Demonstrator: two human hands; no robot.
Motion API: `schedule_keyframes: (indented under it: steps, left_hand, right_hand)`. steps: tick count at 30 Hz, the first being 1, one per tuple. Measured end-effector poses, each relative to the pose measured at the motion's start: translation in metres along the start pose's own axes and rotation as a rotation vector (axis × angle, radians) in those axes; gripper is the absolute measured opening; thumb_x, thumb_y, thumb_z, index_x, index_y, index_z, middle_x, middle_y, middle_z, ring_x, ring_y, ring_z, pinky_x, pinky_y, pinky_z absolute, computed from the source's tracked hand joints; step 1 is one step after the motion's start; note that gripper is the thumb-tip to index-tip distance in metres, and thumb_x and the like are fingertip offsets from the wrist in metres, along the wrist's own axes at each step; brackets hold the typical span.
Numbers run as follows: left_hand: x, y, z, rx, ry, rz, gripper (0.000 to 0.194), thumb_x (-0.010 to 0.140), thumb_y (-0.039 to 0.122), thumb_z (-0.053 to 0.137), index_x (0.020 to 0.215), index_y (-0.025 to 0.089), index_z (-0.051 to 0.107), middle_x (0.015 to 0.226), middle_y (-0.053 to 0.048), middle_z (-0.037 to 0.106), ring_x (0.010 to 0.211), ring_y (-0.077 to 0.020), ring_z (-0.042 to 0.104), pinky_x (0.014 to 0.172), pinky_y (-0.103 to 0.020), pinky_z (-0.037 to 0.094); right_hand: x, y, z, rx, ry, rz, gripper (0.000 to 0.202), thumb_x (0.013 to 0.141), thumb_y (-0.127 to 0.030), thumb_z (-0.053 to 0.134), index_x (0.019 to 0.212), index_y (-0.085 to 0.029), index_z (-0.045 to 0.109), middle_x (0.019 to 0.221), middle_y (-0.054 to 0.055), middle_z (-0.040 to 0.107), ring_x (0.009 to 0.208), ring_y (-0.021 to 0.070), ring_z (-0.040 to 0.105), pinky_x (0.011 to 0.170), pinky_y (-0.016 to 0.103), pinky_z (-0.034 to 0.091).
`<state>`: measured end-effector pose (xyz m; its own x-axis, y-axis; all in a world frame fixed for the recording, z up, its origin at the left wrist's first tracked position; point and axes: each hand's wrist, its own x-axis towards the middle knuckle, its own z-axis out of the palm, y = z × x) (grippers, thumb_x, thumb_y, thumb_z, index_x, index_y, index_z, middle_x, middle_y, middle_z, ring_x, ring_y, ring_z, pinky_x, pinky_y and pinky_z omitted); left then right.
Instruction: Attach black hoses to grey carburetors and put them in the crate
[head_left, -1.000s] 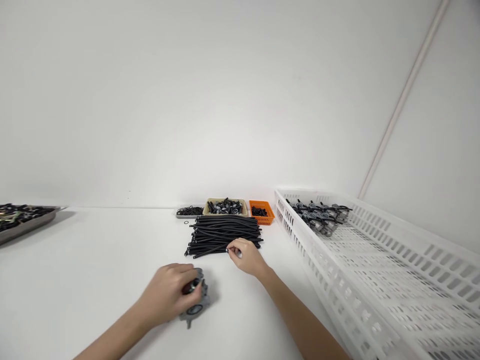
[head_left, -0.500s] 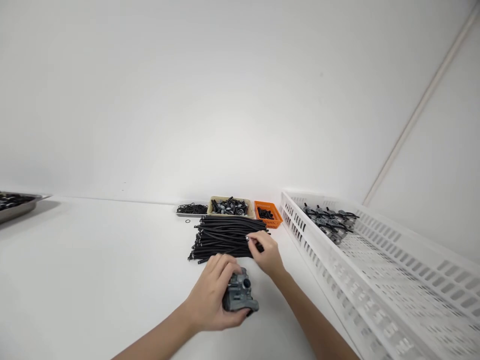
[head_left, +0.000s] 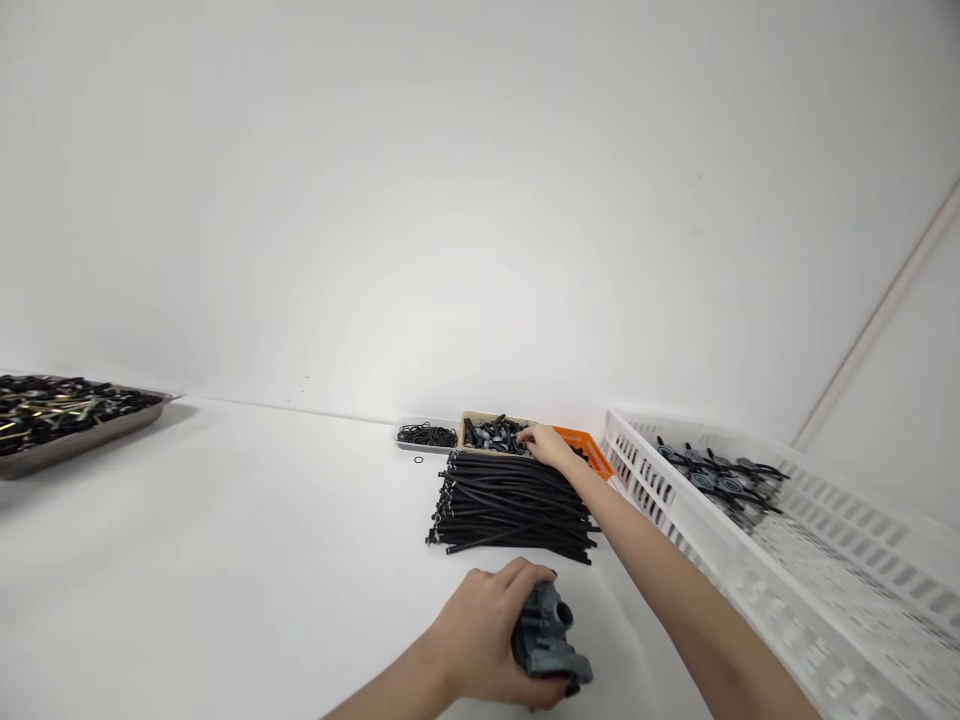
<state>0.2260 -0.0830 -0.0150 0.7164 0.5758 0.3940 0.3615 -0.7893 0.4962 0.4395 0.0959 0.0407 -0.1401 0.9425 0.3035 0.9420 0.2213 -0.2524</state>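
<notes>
My left hand (head_left: 491, 632) is closed around a grey cast-metal carburetor body (head_left: 550, 630), thumb below and fingers over the top. A round port on it faces away from the fingers. My right hand (head_left: 546, 443) reaches to the right end of a beige tray (head_left: 466, 414) of small black and grey parts. Its fingertips are bent together among those parts; whatever they pinch is too small to make out. Under the right forearm lies a stack of black rubber hoses (head_left: 514, 505) with metal clips at their left ends.
An orange basket (head_left: 592, 450) sits partly behind my right wrist. Left of the beige tray are a shallow tray of black rings (head_left: 427, 435) and a loose ring (head_left: 418, 460). A white crate (head_left: 697, 560) with several hose-fitted parts (head_left: 724, 480) stands right; a metal tray (head_left: 82, 440) lies far left.
My right hand has moved from above the hoses' right end to the beige tray. The left hand keeps hold of the carburetor body. The whole view has turned slightly left.
</notes>
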Motion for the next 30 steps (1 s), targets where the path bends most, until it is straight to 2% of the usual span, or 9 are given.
schedule_keyframes:
  steps: [6,10,14,19,23,26,30]
  left_hand:
    - [0.002,-0.002,0.003,0.008,-0.020,-0.003,0.076,0.053,0.057,0.071,0.119,0.030,0.044,0.105,-0.001,0.064,0.082,-0.0234,0.066,0.071,-0.034,0.051]
    - [0.003,-0.006,0.006,0.037,-0.043,-0.006,0.075,0.054,0.056,0.070,0.119,0.030,0.045,0.107,-0.002,0.064,0.081,-0.0246,0.067,0.070,-0.035,0.052]
    - [0.004,-0.006,0.005,0.029,-0.029,-0.001,0.077,0.053,0.057,0.070,0.120,0.030,0.044,0.107,-0.002,0.064,0.081,-0.0244,0.067,0.071,-0.034,0.052]
    - [0.003,-0.003,0.003,0.011,-0.018,-0.008,0.078,0.051,0.059,0.071,0.119,0.030,0.046,0.104,-0.001,0.065,0.079,-0.0230,0.067,0.071,-0.034,0.052]
    - [0.002,-0.002,0.002,0.010,-0.009,-0.004,0.078,0.050,0.058,0.072,0.118,0.030,0.046,0.103,0.000,0.065,0.078,-0.0229,0.066,0.069,-0.034,0.051]
    - [0.002,-0.002,0.001,0.018,-0.002,-0.003,0.078,0.050,0.057,0.072,0.118,0.030,0.046,0.102,0.001,0.065,0.078,-0.0226,0.066,0.069,-0.033,0.051]
    - [0.003,-0.003,-0.003,0.017,-0.001,-0.009,0.080,0.047,0.053,0.074,0.118,0.029,0.048,0.099,0.000,0.066,0.079,-0.0229,0.065,0.070,-0.032,0.051]
  right_hand:
    - [0.033,-0.003,0.018,-0.136,-0.105,-0.112,0.031,0.066,0.000,0.060,0.087,-0.021,0.071,0.099,0.006,0.067,0.094,0.0191,0.060,0.077,0.024,0.042]
    - [0.041,-0.005,0.024,-0.172,-0.122,-0.157,0.021,0.067,-0.004,0.062,0.080,-0.020,0.068,0.099,0.006,0.063,0.091,0.0182,0.058,0.076,0.024,0.039]
    - [0.037,-0.003,0.022,-0.120,-0.077,-0.201,0.016,0.071,-0.004,0.059,0.073,-0.019,0.064,0.095,0.006,0.062,0.094,0.0190,0.055,0.082,0.027,0.038]
    - [0.030,-0.001,0.007,0.052,0.074,-0.165,0.018,0.081,-0.011,0.050,0.096,-0.017,0.057,0.094,0.008,0.063,0.091,0.0182,0.057,0.080,0.029,0.042]
    - [0.009,-0.006,-0.006,0.201,0.230,-0.104,0.024,0.087,-0.019,0.037,0.106,-0.018,0.052,0.101,0.008,0.063,0.093,0.0170,0.059,0.079,0.031,0.045]
    - [-0.025,-0.012,-0.015,0.400,0.305,-0.093,0.022,0.087,-0.030,0.041,0.099,-0.018,0.055,0.096,0.007,0.064,0.088,0.0184,0.060,0.076,0.032,0.046]
    - [-0.080,-0.024,-0.021,0.607,0.200,-0.135,0.027,0.086,-0.042,0.047,0.075,-0.019,0.057,0.069,0.001,0.058,0.066,0.0159,0.054,0.063,0.028,0.042]
